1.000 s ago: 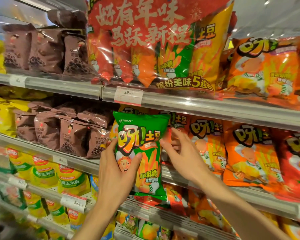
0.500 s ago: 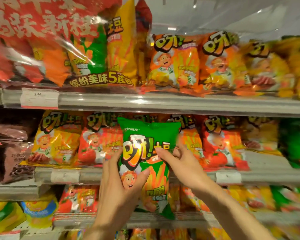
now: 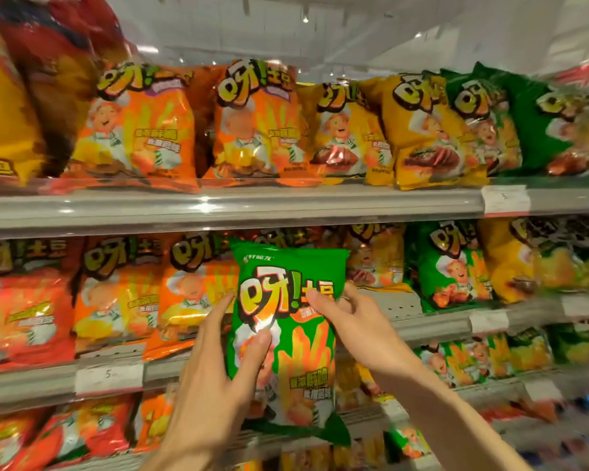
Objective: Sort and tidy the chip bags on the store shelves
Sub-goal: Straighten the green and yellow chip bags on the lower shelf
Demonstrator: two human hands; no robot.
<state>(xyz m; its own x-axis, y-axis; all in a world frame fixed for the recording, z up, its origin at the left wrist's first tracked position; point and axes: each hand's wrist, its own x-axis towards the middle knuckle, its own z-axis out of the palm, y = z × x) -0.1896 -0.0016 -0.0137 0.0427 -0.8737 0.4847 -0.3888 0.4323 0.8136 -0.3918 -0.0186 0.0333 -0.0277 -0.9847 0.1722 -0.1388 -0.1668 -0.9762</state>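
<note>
Surroundings: rows of chip bags fill three shelves; the middle shelf [image 3: 432, 326] serves as landmark, its grey front rail running across behind the held bag.
Above the middle shelf: orange bags [image 3: 136, 127], then yellow bags [image 3: 419, 130], then green bags [image 3: 538, 124] towards the right, all standing upright.
On the middle shelf: red and orange bags [image 3: 116, 294] left of the held bag, a green shelf bag [image 3: 453, 266] and a yellow one to its right; a bare patch of shelf floor shows between them, right behind the right hand.
Below the middle shelf: more orange, red and green bags, blurred.
Held bag: green chip bag [image 3: 286, 338], upright, in front of the middle shelf and covering part of the bags behind it.
Look of the held bag: glossy green, puffed, a cartoon chef and orange fries printed on the front.
Left hand [image 3: 218, 375]: grasps the bag's left edge, thumb pressed on the front.
Right hand [image 3: 357, 324]: pinches the bag's right edge near the top, thumb on the front.
Writing: large "呀!土豆" on the held bag and on its neighbours; smaller print too blurred to read.
Price tags [image 3: 109, 379]: white tags on the rails, one showing "5", another on the rail above showing "3".
</note>
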